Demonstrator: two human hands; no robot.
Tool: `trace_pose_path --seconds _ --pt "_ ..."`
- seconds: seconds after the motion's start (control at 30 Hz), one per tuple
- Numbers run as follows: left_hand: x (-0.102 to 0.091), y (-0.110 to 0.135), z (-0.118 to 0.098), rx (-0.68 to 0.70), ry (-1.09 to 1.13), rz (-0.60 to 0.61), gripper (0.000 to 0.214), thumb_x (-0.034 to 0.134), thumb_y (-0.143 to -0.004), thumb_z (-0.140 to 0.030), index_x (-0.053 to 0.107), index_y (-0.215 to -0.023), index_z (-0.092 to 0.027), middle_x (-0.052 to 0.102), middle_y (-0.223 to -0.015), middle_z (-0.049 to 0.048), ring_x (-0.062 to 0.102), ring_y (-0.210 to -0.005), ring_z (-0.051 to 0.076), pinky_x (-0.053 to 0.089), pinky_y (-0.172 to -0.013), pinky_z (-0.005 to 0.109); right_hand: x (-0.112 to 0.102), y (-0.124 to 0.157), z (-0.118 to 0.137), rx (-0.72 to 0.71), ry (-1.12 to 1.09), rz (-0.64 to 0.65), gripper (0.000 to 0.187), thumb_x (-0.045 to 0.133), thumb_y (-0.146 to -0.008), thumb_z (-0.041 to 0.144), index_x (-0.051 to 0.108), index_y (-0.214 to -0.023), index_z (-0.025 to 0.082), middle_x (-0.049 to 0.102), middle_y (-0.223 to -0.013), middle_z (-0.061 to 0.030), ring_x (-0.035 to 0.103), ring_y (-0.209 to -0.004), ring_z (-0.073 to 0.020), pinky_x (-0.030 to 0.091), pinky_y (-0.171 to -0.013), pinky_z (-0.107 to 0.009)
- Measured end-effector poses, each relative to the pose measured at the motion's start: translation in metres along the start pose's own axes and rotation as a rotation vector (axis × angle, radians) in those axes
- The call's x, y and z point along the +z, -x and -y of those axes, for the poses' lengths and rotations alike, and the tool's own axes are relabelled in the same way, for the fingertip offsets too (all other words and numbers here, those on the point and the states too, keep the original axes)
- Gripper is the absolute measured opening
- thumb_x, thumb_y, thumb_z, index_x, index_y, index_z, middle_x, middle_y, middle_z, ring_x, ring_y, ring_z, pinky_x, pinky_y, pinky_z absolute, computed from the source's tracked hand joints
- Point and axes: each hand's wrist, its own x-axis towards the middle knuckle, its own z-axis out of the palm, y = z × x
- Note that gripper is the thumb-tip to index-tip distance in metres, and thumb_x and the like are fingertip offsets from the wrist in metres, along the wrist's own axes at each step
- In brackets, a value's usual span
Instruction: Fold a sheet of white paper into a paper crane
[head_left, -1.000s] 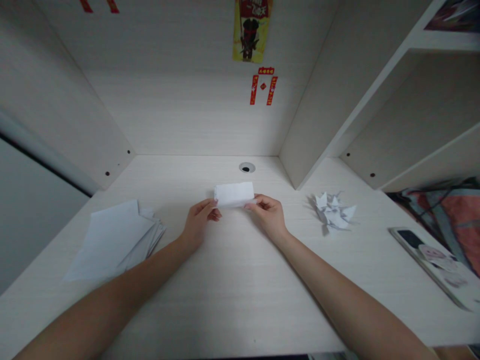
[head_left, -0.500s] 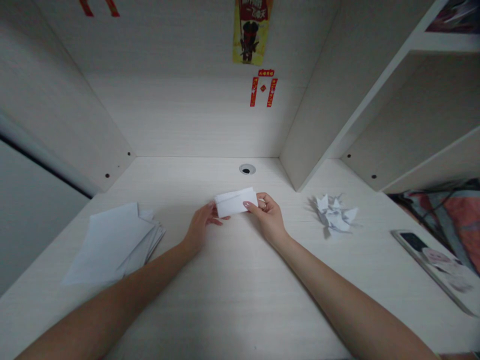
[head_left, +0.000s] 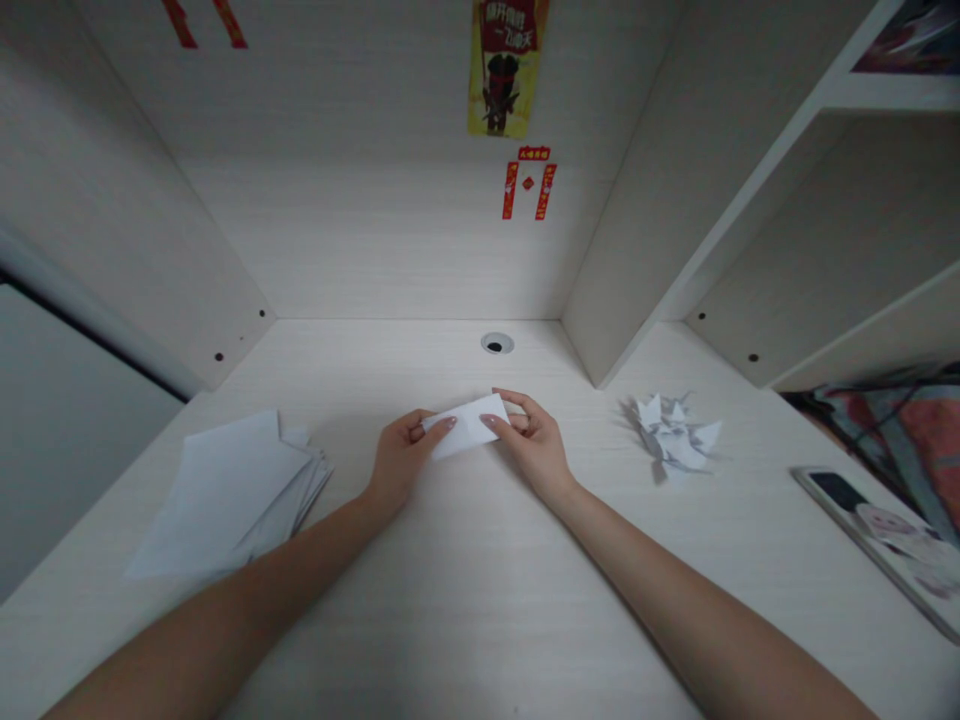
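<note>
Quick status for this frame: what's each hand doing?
Left hand: closed, holding one end of the folded white paper.
Right hand: closed, holding the other end.

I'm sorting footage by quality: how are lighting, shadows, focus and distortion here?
In the head view, light is dim and soft, without strong glare on the folded paper; paper figures cast faint shadows; the phone, near the right edge, looks soft and stretched, likely by the lens.

Sheets (head_left: 225, 490) left, folded paper (head_left: 469, 427) centre, phone (head_left: 889, 540) right.
</note>
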Motion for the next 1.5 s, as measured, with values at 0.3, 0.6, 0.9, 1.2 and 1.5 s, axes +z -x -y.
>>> trace_pose_path --seconds 0.3,0.6,0.9,1.2,1.5 --pt "-0.0002 0.0009 -0.0037 0.046 -0.099 -0.069 0.036 0.067 -0.066 -0.048 0.056 -0.060 -0.015 0.040 -0.045 -0.0073 0.033 -0.042 0.005 0.021 -0.040 0.018 -0.0010 -0.0016 -0.0031 0.025 0.027 -0.001 0.030 0.070 -0.066 0.045 0.061 -0.063 0.016 0.050 -0.045 0.0051 0.037 -0.042 -0.0063 0.025 -0.044 -0.021" --pt "-0.0017 -0.0008 0.0025 0.060 -0.141 -0.066 0.040 0.063 -0.069 -0.053 0.056 -0.059 -0.014 0.040 -0.046 -0.0066 0.033 -0.043 0.005 0.020 -0.040 0.018 -0.0018 -0.0030 -0.0072 0.049 0.013 -0.003 0.034 0.069 -0.067 0.047 0.055 -0.059 0.016 0.041 -0.044 0.0065 0.027 -0.043 -0.0054 0.017 -0.044 -0.022" --pt "-0.0023 -0.0005 0.0023 0.079 -0.099 -0.048 0.037 0.067 -0.067 -0.050 0.068 -0.078 -0.015 0.048 -0.047 -0.0057 0.040 -0.043 0.006 0.025 -0.041 0.018 -0.0017 -0.0037 -0.0074 0.055 0.033 -0.021 0.036 0.069 -0.065 0.049 0.056 -0.059 0.016 0.041 -0.043 0.0064 0.028 -0.042 -0.0054 0.018 -0.043 -0.022" --pt "-0.0012 0.0004 0.0014 0.094 -0.028 -0.027 0.035 0.069 -0.067 -0.041 0.072 -0.092 -0.017 0.071 -0.073 0.0026 0.056 -0.058 0.011 0.039 -0.049 0.019 -0.0007 -0.0035 -0.0044 0.053 0.061 -0.013 0.035 0.069 -0.066 0.049 0.057 -0.060 0.016 0.042 -0.044 0.0063 0.029 -0.043 -0.0062 0.021 -0.045 -0.022" --pt "-0.0023 -0.0011 0.0054 0.156 -0.096 -0.051 0.029 0.067 -0.070 -0.040 0.073 -0.087 -0.018 0.072 -0.079 0.0048 0.058 -0.061 0.013 0.042 -0.051 0.019 0.0004 -0.0035 -0.0043 0.059 0.070 -0.024 0.037 0.069 -0.065 0.049 0.054 -0.058 0.017 0.039 -0.042 0.0074 0.026 -0.041 -0.0057 0.018 -0.043 -0.022"
